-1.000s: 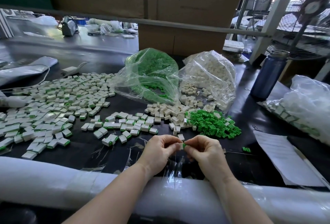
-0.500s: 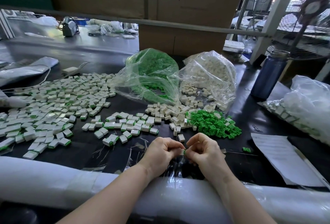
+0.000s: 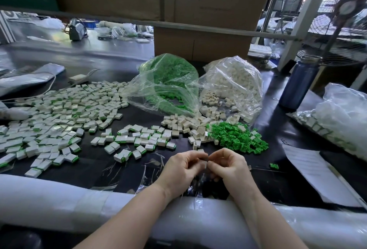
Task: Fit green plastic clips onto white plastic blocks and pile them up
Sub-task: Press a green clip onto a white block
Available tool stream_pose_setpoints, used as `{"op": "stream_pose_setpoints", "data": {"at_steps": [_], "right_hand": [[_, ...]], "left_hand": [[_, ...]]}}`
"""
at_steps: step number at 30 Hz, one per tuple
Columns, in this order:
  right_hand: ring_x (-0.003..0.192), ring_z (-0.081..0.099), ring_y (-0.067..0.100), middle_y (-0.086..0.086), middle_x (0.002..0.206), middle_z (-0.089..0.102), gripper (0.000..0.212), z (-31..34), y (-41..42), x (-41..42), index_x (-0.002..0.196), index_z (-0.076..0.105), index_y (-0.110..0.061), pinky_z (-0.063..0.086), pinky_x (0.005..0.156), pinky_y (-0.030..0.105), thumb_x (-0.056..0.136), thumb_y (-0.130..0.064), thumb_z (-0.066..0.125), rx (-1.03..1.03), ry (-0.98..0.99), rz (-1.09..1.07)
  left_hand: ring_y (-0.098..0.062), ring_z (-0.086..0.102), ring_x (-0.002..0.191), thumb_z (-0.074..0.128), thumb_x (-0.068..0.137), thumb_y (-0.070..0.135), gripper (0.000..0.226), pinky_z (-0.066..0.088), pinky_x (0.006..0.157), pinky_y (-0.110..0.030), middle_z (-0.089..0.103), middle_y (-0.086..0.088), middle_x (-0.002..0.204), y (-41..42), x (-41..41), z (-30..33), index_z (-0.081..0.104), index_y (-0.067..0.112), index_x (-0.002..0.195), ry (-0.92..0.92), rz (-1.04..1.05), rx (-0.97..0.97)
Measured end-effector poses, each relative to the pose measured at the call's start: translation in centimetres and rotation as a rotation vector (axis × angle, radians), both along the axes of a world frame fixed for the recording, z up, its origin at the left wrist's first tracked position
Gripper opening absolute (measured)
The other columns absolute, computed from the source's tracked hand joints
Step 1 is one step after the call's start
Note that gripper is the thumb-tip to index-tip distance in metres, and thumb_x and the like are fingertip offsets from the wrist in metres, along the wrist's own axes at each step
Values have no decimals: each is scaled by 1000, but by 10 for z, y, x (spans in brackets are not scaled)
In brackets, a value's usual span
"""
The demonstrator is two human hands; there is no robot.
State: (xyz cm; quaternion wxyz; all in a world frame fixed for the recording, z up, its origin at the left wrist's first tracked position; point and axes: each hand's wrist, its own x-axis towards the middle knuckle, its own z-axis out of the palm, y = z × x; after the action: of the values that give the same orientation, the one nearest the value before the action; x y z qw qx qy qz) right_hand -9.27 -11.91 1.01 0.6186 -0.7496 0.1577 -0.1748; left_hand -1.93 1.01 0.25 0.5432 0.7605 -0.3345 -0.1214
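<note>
My left hand (image 3: pixel 183 166) and my right hand (image 3: pixel 226 164) meet fingertip to fingertip just above the black table's front edge. Between them they pinch a small white block (image 3: pixel 204 163); the green clip is hidden by the fingers. A heap of loose green clips (image 3: pixel 236 136) lies beyond my right hand, with bare white blocks (image 3: pixel 186 124) beside it to the left. Fitted blocks with green edges (image 3: pixel 59 117) spread over the left half of the table, and a smaller group (image 3: pixel 143 139) lies ahead of my left hand.
A clear bag of green clips (image 3: pixel 168 84) and a clear bag of white blocks (image 3: pixel 236 84) stand behind the heaps. A blue bottle (image 3: pixel 297 84), another bag (image 3: pixel 341 117) and paper (image 3: pixel 315 171) are at right. One stray clip (image 3: pixel 274 166) lies near the paper. A white padded roll (image 3: pixel 59 199) lines the front.
Both hands have kept pressing together at the same spot; the green clip tip that showed between the fingertips is now hidden, and the fingers have curled closer.
</note>
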Motion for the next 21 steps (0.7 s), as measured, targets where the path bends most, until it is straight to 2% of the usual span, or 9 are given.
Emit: {"op": "stream_pose_setpoints", "data": {"at_steps": [4, 8, 10, 15, 18, 21], "right_hand": [[45, 57, 10, 5, 53, 64, 7, -1, 0, 0, 77, 64, 0, 47, 45, 18, 81, 6, 64, 95, -1, -6], [50, 60, 12, 6, 57, 66, 11, 0, -1, -3, 76, 68, -4, 49, 48, 20, 82, 5, 64, 161, -31, 36], [49, 59, 11, 6, 56, 65, 13, 0, 0, -4, 73, 67, -5, 49, 47, 19, 82, 4, 64, 113, -29, 33], [44, 53, 9, 2, 51, 62, 14, -2, 4, -1, 71, 64, -4, 45, 44, 19, 84, 0, 63, 9, 25, -6], [45, 52, 8, 1, 50, 61, 14, -1, 5, -2, 70, 64, -5, 45, 45, 20, 84, -4, 64, -62, 69, 3], [47, 51, 8, 0, 51, 60, 17, 1, 5, -3, 67, 63, -8, 44, 46, 21, 84, -4, 63, -105, 94, 30]], "left_hand": [[-24, 65, 80, 68, 81, 3, 24, 53, 82, -33, 68, -9, 85, 2, 0, 2, 60, 24, 90, -3, -19, -17], [-17, 63, 83, 65, 85, 13, 11, 52, 85, -30, 67, -3, 88, 0, 2, 1, 64, 23, 86, 31, 45, -54], [-13, 61, 83, 63, 87, 18, 4, 51, 84, -28, 67, -1, 87, 1, 4, 2, 67, 20, 88, 39, 57, -24], [-15, 64, 88, 62, 88, 19, 12, 50, 83, -22, 70, -4, 90, 3, 5, 5, 69, 12, 95, 74, 25, 15], [-9, 62, 82, 60, 90, 20, 13, 48, 79, -19, 69, 2, 85, 4, 4, 5, 70, 13, 94, 36, 24, 68], [-7, 60, 80, 60, 90, 18, 13, 48, 78, -19, 68, 1, 83, 4, 4, 5, 71, 11, 93, 22, 21, 89]]}}
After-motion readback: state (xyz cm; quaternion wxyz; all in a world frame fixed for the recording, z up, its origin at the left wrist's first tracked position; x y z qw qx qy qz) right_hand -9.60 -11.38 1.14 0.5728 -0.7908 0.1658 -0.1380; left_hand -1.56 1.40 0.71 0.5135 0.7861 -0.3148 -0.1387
